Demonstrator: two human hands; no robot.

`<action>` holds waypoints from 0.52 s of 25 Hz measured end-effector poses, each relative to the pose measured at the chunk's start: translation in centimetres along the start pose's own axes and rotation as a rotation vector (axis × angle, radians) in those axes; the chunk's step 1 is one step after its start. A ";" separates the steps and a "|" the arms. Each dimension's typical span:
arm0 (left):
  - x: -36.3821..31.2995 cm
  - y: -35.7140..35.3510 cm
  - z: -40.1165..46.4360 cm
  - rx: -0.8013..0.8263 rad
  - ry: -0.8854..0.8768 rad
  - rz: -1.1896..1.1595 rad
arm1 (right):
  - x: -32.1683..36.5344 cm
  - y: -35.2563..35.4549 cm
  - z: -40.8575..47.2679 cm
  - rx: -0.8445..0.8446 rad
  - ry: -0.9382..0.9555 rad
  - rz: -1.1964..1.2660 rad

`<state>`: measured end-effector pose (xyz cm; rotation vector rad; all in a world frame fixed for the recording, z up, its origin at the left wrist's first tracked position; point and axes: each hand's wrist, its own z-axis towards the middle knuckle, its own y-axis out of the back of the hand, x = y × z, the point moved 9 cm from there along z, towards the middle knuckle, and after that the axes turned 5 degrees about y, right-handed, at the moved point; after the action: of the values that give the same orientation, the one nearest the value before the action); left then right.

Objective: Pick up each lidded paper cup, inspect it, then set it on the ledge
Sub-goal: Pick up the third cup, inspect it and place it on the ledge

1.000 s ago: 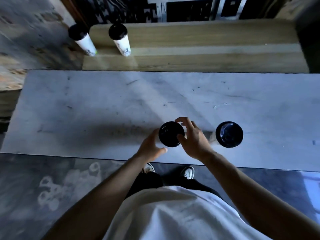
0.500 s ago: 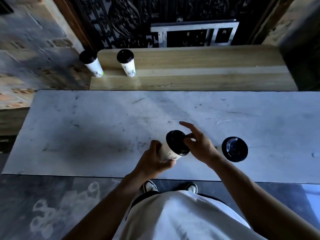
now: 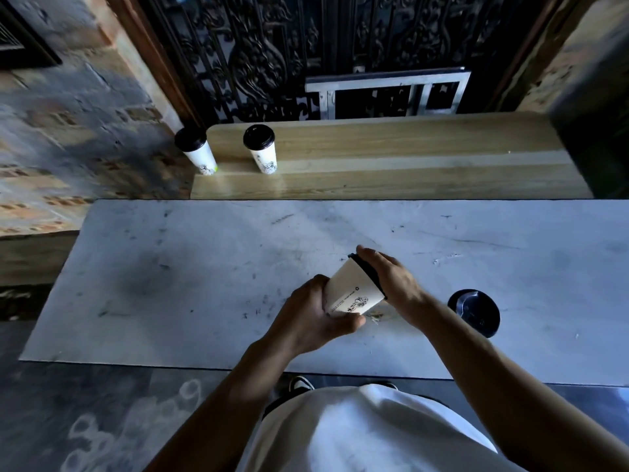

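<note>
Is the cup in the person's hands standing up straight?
No, the held cup is tipped on its side between the left hand and right hand.

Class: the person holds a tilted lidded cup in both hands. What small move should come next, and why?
Probably tip the held cup upright: it lies tilted between left hand and right hand, and the ledge holds two upright cups.

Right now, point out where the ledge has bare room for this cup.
The wooden ledge is bare from the right-hand ledge cup all the way to its right end. Its left end is crowded: a second cup stands at the corner. The held cup sits in the left hand and right hand.
</note>
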<state>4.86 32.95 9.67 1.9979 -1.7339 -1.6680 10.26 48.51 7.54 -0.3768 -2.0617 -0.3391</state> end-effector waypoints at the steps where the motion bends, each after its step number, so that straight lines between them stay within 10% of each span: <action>1: -0.3 0.0 0.1 0.003 0.011 0.023 | 0.1 0.2 0.0 -0.018 0.004 0.019; 13: -2.8 -0.4 -0.4 0.007 0.056 0.222 | 1.9 0.6 -0.6 0.010 0.168 -0.012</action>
<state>5.91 34.91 11.53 1.7604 -1.8644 -1.5238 10.09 49.08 9.58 -0.3188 -1.9015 -0.3552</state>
